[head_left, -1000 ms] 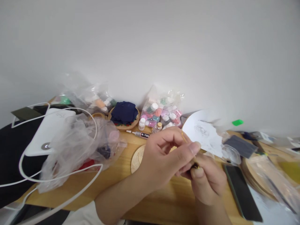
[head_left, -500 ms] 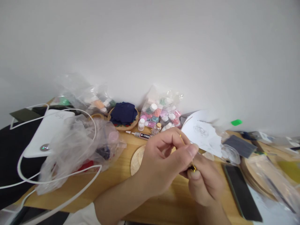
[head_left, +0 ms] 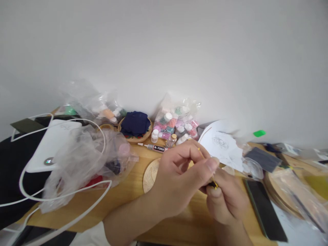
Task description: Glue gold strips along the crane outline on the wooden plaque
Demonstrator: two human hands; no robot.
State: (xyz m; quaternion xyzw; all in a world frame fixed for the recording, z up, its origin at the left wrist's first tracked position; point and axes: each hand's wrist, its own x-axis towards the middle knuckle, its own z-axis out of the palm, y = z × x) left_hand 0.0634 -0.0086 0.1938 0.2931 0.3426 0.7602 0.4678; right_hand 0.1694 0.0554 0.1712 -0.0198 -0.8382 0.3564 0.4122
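Above the table my left hand (head_left: 183,177) is closed, its thumb and fingers pressed together in a pinch. A thin yellow strand (head_left: 212,178) runs from under its thumb tip toward my right hand (head_left: 227,198). That hand is closed too, pinching a small black piece (head_left: 212,185) with yellow strand looped at its edge. Fingers cover most of the black piece, so its kind is not visible. Both hands are close together, fingertips nearly touching. Partly behind my left wrist lies a round wooden disc (head_left: 149,176) with curved lines on it.
A glue tube (head_left: 155,148), a corked bottle (head_left: 171,140) and bagged bead jars (head_left: 167,126) stand behind the hands. Left are a crumpled plastic bag (head_left: 77,160), a white power bank (head_left: 52,147) and looping cables. A phone (head_left: 266,210) and sketched paper (head_left: 222,145) lie right.
Both hands have shifted very slightly to the right, still pinching the black piece and yellow strand. Nothing else has visibly moved.
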